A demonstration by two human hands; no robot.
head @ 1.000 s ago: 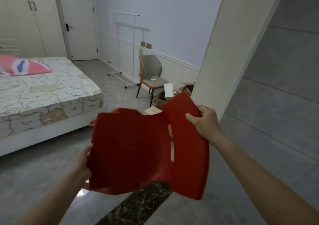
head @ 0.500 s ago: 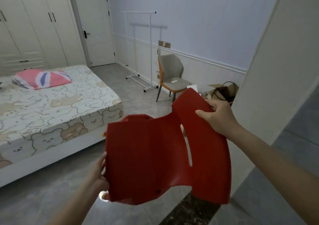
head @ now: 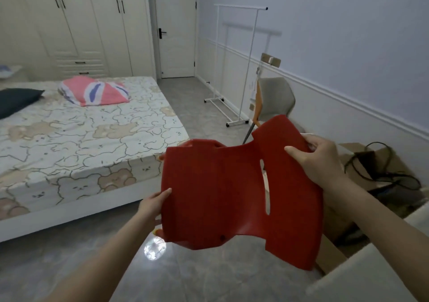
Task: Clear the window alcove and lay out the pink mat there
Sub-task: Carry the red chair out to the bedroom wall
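The white-framed bed with the bear-print sheet point(head: 92, 139) is carrying a pink flag-patterned pillow point(head: 95, 90) and a dark navy cushion point(head: 16, 100) near its head. The glossy grey tiled floor point(head: 185, 274) is bearing a white wheeled garment rack point(head: 234, 69), a grey-and-orange chair point(head: 274, 100) and open brown cardboard boxes point(head: 380, 169).

Upper left, cream wardrobes point(head: 76, 23) stand behind a bear-print bed point(head: 76, 134); a white door point(head: 176, 28) sits top centre, a grey chair point(head: 275, 100) by the pale-blue right wall point(head: 336, 23), glossy grey floor point(head: 185, 274) below.
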